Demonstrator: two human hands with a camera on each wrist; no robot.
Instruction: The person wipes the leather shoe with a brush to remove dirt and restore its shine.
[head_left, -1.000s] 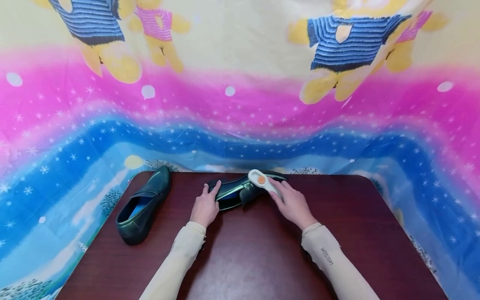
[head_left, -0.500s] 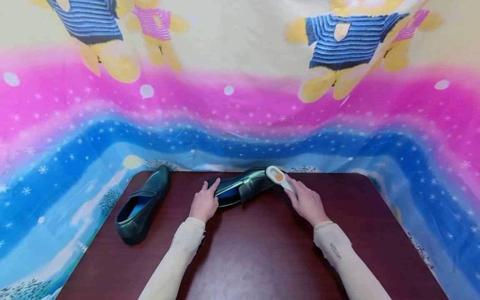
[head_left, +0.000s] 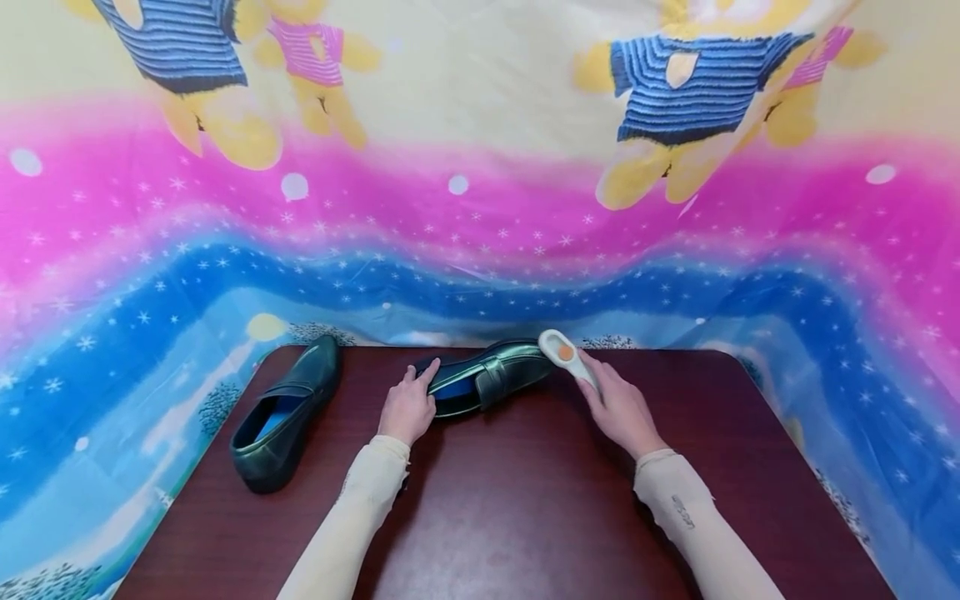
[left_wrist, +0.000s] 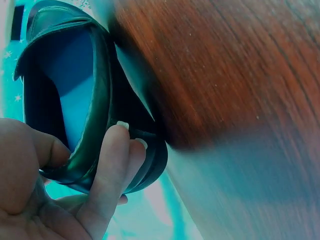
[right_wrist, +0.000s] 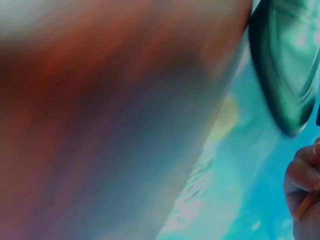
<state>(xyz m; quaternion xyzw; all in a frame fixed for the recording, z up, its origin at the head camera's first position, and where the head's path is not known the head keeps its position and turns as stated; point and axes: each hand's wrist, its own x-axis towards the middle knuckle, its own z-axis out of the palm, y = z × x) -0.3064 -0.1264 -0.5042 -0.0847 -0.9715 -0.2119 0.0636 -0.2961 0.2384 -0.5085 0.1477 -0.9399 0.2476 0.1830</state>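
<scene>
My left hand grips a black loafer by its heel. In the left wrist view the thumb is inside the blue-lined opening and the fingers lie along the outside of the heel. The loafer's toe points right, close to the table's back edge. At that toe, my right hand holds a white brush with an orange oval on its back; the brush head overlaps the toe tip, its underside hidden. The right wrist view catches only part of that hand below the blurred toe.
Another black loafer stands on the left side of the dark red-brown table, toe toward the back. A patterned cloth with bears and snowflakes hangs behind the table and around its sides.
My right hand has moved the brush rightward from the loafer's upper to its toe tip, mostly in the first half second. The left hand keeps its grip on the heel.
</scene>
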